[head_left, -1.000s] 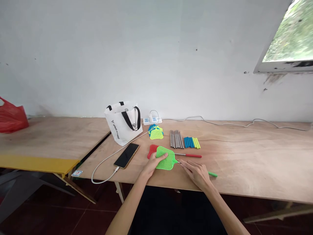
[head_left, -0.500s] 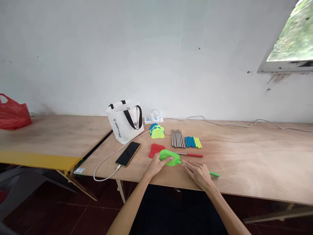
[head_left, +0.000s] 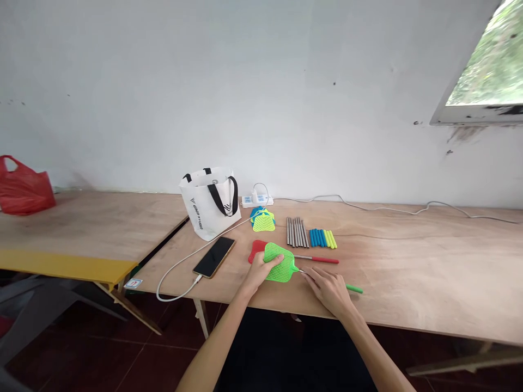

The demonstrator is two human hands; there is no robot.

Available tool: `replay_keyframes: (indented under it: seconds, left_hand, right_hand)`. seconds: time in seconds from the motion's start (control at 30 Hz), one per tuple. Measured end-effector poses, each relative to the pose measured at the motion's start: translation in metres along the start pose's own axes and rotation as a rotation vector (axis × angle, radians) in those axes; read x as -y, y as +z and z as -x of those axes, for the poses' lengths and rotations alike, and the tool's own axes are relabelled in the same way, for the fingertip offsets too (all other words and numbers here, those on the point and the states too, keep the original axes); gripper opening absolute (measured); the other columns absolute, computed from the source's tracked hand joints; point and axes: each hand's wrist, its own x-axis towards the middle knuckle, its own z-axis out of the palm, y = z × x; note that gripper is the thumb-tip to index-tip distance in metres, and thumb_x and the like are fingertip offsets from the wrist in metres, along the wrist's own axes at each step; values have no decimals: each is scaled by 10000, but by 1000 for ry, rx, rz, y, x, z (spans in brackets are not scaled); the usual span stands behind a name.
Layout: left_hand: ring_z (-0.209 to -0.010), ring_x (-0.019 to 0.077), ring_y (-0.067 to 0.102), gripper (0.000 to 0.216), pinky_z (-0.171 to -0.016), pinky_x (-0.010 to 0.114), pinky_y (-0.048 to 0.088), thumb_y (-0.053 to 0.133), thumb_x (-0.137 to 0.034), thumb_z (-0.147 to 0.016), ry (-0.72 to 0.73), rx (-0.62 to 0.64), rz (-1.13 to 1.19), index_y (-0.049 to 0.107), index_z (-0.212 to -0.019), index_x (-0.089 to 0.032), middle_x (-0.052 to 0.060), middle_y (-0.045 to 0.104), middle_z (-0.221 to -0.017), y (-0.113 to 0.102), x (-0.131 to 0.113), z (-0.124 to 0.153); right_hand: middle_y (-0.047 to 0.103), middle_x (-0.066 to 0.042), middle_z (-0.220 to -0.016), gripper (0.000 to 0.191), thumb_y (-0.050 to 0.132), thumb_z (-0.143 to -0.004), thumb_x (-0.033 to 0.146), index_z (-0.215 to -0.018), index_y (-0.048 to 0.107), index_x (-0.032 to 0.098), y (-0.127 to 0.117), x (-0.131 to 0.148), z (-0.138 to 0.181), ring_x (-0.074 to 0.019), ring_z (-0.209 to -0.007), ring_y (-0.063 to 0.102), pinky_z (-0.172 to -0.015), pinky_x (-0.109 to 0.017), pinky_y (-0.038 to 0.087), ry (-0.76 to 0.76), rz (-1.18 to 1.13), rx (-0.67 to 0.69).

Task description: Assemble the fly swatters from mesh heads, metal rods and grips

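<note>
The left hand (head_left: 257, 271) grips the green mesh head (head_left: 280, 267), thumb on its face, the other fingers mostly hidden behind. The right hand (head_left: 329, 288), palm down, closes over the metal rod (head_left: 301, 271) just beside the neck (head_left: 295, 268); the green grip (head_left: 354, 288) projects past that hand. The assembly sits over the near side of the table (head_left: 408, 272). Seating depth of the rod in the neck cannot be told. Caution: if the 2 hands push out of line, side load may bend the rod or crack the neck. Excess left-hand pressure may flex the thin mesh and let it slip; a loose right-hand hold may let the rod rotate. The red swatter (head_left: 326, 260) lies close behind, partly hidden by the green mesh head; a wide sweep could knock it into the metal tubes (head_left: 297, 233) or the blue sleeves (head_left: 317, 238).
</note>
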Motion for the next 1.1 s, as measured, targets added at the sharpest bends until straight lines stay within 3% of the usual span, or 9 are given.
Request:
replay_keyframes:
  seconds: [0.13, 0.23, 0.47, 0.67, 0.8, 0.9, 1.0, 1.1]
  left_hand:
    - [-859, 252, 732, 381, -767, 320, 576, 845, -487, -729, -5, -25, -6, 728, -822, -136, 90, 772, -888, 2, 3, 0]
    - [-872, 243, 728, 370, -775, 318, 578, 849, -466, -735, 2, 9, -7, 727, -874, -146, 79, 772, -904, 1, 5, 1]
    - [-874, 240, 726, 376, -793, 323, 581, 843, -466, -750, 24, 71, -10, 726, -891, -139, 89, 771, -933, -1, 6, 2]
    - [-898, 267, 737, 431, -800, 342, 588, 843, -497, -737, -5, -4, -26, 755, -937, -125, 111, 780, -958, -10, 3, -5]
    - [-937, 271, 741, 475, -830, 348, 591, 851, -505, -728, -45, -36, 1, 761, -1014, -136, 112, 784, -1001, -18, 1, -7]
    - [-931, 263, 743, 459, -832, 345, 592, 847, -497, -737, -45, 6, 10, 760, -1013, -141, 108, 785, -1000, -12, 4, -4]
    - [-900, 261, 744, 432, -809, 337, 591, 849, -486, -733, -37, 20, 13, 760, -968, -135, 106, 785, -967, 1, 9, -1]
    - [-898, 264, 744, 407, -797, 330, 589, 850, -485, -728, -36, 1, 9, 758, -915, -135, 105, 785, -940, 5, 11, -1]
  right_hand:
    - [710, -18, -731, 449, 364, -1080, 379, -901, 750, 236, -3, 0, 0, -118, -606, 636, -528, -270, 240, 6, 24, 16]
    - [718, -17, -759, 447, 340, -1084, 397, -977, 747, 247, -5, -1, 1, -122, -610, 637, -523, -280, 216, 0, 5, 72]
    - [744, -13, -825, 436, 325, -1085, 423, -1108, 737, 283, -2, -3, 3, -138, -664, 676, -528, -276, 242, 23, -2, 117]
    - [762, -31, -961, 423, 340, -1078, 459, -1181, 711, 283, 0, 0, 0, -166, -804, 708, -586, -254, 349, 92, 19, 75]
    - [759, -41, -975, 408, 346, -1080, 437, -1129, 716, 270, -1, 0, -1, -170, -854, 707, -620, -247, 383, 76, -30, 90]
    - [750, -35, -935, 390, 356, -1080, 421, -1137, 711, 271, -1, 0, -1, -159, -786, 699, -601, -246, 364, 38, -46, 116]
    - [728, -27, -848, 411, 352, -1082, 408, -1011, 727, 254, -1, -1, 0, -152, -703, 672, -579, -250, 337, 26, -29, 130]
    - [720, -28, -839, 392, 365, -1079, 380, -971, 716, 244, -1, -1, 0, -158, -725, 668, -592, -249, 342, 12, -45, 124]
